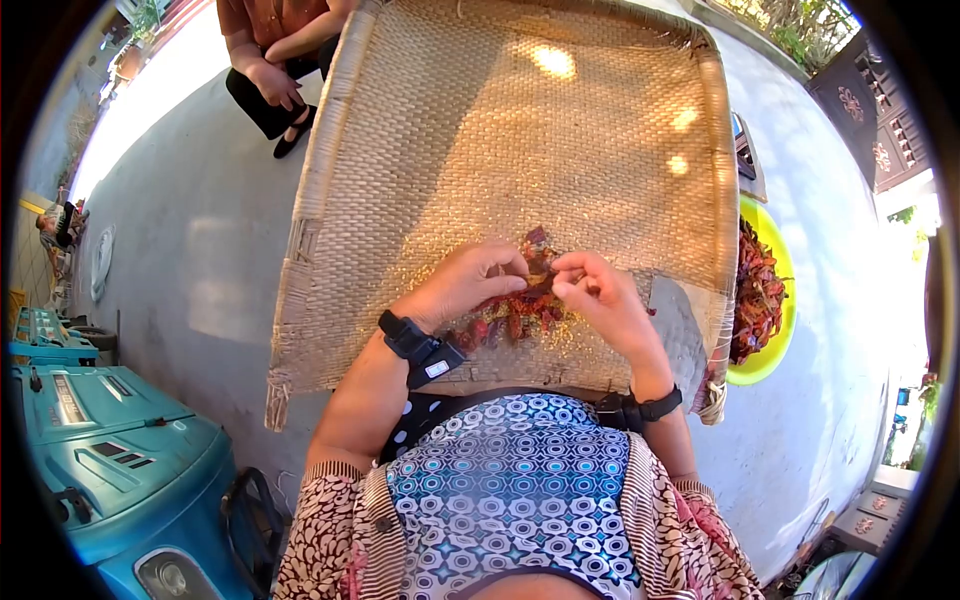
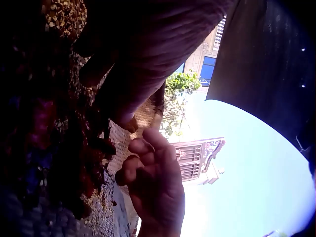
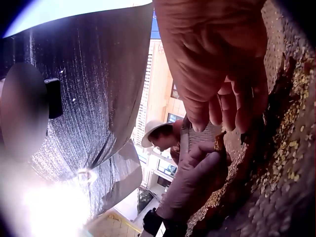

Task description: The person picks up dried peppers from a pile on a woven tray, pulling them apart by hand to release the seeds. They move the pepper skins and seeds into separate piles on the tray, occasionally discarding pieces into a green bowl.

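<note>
Dried red peppers [image 1: 515, 322] and pale yellow seeds [image 1: 575, 335] lie on a woven mat near its front edge. Over them the left hand [image 1: 465, 285] pinches a dried pepper piece [image 1: 538, 284] between thumb and fingers; in the right wrist view an orange-red bit [image 3: 219, 142] shows at the left hand's [image 3: 190, 182] fingertips. Close by on the right, the right hand [image 1: 610, 300] has its thumb and forefinger bent together at the same pepper's other side. In the left wrist view the right hand [image 2: 160, 185] has curled fingers, and the left hand [image 2: 148, 54] is in dark shadow.
A yellow-green basin [image 1: 786, 290] of dried peppers stands beyond the mat's [image 1: 420, 130] right edge. At the upper left a person [image 1: 285, 50] sits or crouches beside the mat. A teal vehicle [image 1: 130, 450] stands at the lower left.
</note>
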`<state>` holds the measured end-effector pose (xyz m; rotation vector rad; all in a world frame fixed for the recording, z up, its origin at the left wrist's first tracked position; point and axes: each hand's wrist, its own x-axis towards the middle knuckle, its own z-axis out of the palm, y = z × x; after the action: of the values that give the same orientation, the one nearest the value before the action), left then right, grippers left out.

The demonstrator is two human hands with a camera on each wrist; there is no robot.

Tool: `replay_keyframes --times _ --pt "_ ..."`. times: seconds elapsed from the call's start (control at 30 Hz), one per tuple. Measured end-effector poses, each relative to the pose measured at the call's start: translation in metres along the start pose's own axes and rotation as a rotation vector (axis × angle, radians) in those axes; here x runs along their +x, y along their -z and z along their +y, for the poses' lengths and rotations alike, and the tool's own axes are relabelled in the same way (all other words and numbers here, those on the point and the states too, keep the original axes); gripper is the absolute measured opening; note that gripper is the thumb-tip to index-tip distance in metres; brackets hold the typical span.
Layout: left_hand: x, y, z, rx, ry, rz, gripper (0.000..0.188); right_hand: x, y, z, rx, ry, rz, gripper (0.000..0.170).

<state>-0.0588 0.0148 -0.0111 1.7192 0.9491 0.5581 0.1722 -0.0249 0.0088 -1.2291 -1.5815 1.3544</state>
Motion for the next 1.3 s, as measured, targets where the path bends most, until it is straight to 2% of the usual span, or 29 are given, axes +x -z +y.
replay_keyframes --times 0.07,0.17,0.27,0.37,0.43,0.5,0.6,0.63,0.73,0.77,0.87,0.97,1.07,1.1,1.17,1.3 --pt "-0.001 -0.003 -0.003 -0.24 0.044 -0.044 0.011 0.005 -0.011 0.004 0.035 0.018 -0.026 0.014" --pt "-0.005 -0.002 0.001 -0.42 0.126 -0.107 0.011 0.008 -0.01 0.008 0.033 -0.027 -0.05 0.012" --pt "-0.006 0.003 0.007 -0.445 0.124 -0.141 0.015 0.001 0.003 0.009 0.108 -0.077 0.024 0.011" --pt "-0.014 0.023 0.006 -0.061 0.201 -0.295 0.027 -0.013 0.037 0.008 0.159 -0.036 0.255 0.012" --pt "-0.02 0.034 0.019 0.18 0.261 -0.343 0.035 -0.021 0.066 0.019 0.314 -0.004 0.514 0.013" --pt "-0.026 0.037 0.019 0.37 0.281 -0.335 0.042 -0.031 0.097 0.025 0.539 0.052 0.675 0.014" --pt "-0.03 0.03 0.031 0.524 0.247 -0.3 0.038 -0.04 0.132 0.037 0.968 0.145 0.899 0.023" --pt "-0.031 0.027 0.03 0.537 0.247 -0.325 0.037 -0.044 0.139 0.041 1.075 0.189 0.815 0.027" --pt "-0.03 0.023 0.027 0.354 0.173 -0.423 0.033 -0.044 0.132 0.048 1.108 0.134 0.614 0.025" --pt "-0.029 0.023 0.028 0.364 0.129 -0.448 0.026 -0.041 0.124 0.049 0.995 0.075 0.647 0.022" --pt "-0.024 0.024 0.028 0.296 0.203 -0.531 0.018 -0.031 0.08 0.032 0.63 0.034 0.565 0.018" --pt "-0.022 0.021 0.027 0.153 0.206 -0.4 0.012 -0.023 0.043 0.011 0.382 -0.046 0.341 0.017" --pt "-0.014 0.013 0.038 -0.014 0.128 -0.162 0.012 -0.017 0.02 -0.001 0.21 -0.092 -0.012 0.018" --pt "-0.012 0.01 0.036 -0.118 0.144 -0.135 0.013 -0.014 0.013 -0.003 0.199 -0.099 -0.067 0.018" --pt "-0.008 0.005 0.027 -0.287 0.182 -0.161 0.012 -0.009 0.0 -0.004 0.174 -0.11 -0.174 0.019" --pt "-0.003 0.001 0.014 -0.422 0.166 -0.193 0.012 -0.004 -0.013 0.003 0.205 -0.141 -0.138 0.015"
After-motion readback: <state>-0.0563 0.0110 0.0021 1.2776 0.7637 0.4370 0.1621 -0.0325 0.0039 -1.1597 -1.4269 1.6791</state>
